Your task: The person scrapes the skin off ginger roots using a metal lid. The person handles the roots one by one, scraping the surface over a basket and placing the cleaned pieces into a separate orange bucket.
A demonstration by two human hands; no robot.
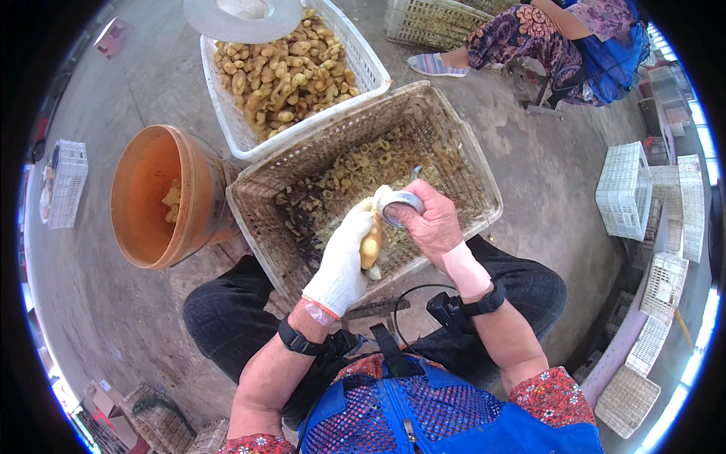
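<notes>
Ginger-like root [370,250]: gripped in gloved left hand [344,253], above soiled crate [450,144]. Probably light, stiff, slippery if peeled; best taken around thick middle. Metal ring tool [402,197]: clasped in right hand [434,228], over same crate.

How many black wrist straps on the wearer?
2: left strap, below the gloved left hand; right strap, below the bare right hand and its pinkish wrap. Neither looks hidden; both are on the wearer's forearms.
</notes>
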